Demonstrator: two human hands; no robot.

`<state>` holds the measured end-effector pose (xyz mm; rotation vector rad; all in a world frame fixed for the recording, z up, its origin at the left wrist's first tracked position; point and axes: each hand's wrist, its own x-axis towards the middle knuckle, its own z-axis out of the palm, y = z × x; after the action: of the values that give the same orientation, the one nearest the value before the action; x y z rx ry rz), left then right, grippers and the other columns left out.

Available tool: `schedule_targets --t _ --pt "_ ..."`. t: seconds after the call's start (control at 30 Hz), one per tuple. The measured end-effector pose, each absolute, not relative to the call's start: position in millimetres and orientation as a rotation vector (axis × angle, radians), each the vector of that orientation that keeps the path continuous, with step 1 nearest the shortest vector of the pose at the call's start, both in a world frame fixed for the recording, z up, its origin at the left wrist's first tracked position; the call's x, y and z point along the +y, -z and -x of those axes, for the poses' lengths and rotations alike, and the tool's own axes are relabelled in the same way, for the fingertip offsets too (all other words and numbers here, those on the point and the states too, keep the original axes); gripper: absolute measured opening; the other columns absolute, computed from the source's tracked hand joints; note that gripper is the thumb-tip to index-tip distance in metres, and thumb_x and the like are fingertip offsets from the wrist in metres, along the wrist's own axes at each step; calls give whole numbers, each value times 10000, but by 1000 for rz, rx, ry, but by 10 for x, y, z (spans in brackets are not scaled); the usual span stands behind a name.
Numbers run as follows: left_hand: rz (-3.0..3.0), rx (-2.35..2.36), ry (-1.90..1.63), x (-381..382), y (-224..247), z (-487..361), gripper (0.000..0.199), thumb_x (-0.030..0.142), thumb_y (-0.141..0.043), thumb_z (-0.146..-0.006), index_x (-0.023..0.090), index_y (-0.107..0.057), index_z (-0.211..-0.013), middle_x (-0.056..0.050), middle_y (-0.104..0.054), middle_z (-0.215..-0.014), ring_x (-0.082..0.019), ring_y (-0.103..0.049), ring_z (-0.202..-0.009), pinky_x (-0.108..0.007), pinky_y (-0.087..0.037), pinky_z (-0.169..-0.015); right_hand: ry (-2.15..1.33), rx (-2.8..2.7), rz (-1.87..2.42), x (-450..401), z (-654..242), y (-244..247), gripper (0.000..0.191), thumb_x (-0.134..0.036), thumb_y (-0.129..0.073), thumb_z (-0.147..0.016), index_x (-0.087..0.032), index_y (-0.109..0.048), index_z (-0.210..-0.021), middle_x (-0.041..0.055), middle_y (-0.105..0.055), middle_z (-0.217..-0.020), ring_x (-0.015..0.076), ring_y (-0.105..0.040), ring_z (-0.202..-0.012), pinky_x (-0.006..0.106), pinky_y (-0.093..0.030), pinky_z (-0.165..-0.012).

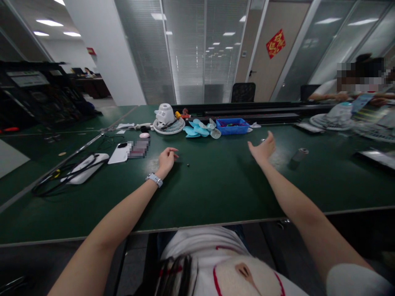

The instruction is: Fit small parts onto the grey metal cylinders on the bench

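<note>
My left hand (167, 159) is over the green table with its fingers loosely bent and slightly apart, and nothing shows in it. A tiny dark piece (188, 165) lies on the tabletop just to its right. My right hand (264, 150) is open, thumb spread wide from the fingers. A small shiny bit (263, 140) shows in the gap beside its fingers; whether they touch it I cannot tell. Farther right, a metal cylinder (300, 154) resembling a small motor lies on the table. Light-blue fan blades (197, 128) sit beyond, between both hands.
At the back are a white fan housing with its grille (166, 119) and a blue basket (233, 126) of small parts. On the left lie a white phone (119, 153), a power bank (88, 168) and black cables. Another person (330, 88) works at the far right by fan parts.
</note>
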<state>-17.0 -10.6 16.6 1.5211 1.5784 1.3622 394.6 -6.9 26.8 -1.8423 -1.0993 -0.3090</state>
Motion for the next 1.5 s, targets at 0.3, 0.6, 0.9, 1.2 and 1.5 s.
schedule_targets --t 0.3,0.6,0.9,1.2,1.5 --pt "-1574 1660 -1326 -121 -157 171 300 204 -434 -841 176 -702 -972 -22 -708 -710 -151 -648 -643 -235 -469 -617 -250 -2590 930 -644 -2170 -215 493 -462 -417 -1012 -313 -485 -1477 43 -256 -1633 271 -201 -1510 531 -229 -1187" --pt "-1577 1684 -1317 -118 -152 147 288 198 -440 -829 179 -706 -939 -20 -708 -693 -152 -657 -639 -234 -473 -621 -226 -2499 910 -622 -2023 -157 308 -278 -518 -991 -254 -706 -1234 33 -668 -1301 212 -568 -1267 420 -419 -1065" --pt "-1585 1658 -1290 -115 -151 175 286 210 -440 -840 187 -707 -941 -19 -713 -700 -153 -656 -640 -233 -466 -613 175 -2071 1213 -438 -2840 -415 324 -231 -477 -981 -242 -737 -1175 46 -733 -1158 222 -669 -1047 388 -482 -927" --pt "-1580 1657 -1286 -134 -165 164 281 208 -448 -839 190 -709 -941 -14 -717 -704 -151 -652 -641 -232 -459 -607 419 -1409 1895 -87 -4423 -471 385 -203 -504 -892 -184 -693 -1227 125 -724 -1082 271 -636 -960 387 -454 -858" --pt "-1601 1674 -1282 -141 -180 145 282 184 -448 -833 184 -712 -932 -14 -705 -684 -152 -649 -640 -234 -452 -603 424 -1389 1877 -51 -4477 -370 400 -174 -452 -898 -153 -693 -1217 151 -699 -1129 259 -625 -985 384 -449 -895"
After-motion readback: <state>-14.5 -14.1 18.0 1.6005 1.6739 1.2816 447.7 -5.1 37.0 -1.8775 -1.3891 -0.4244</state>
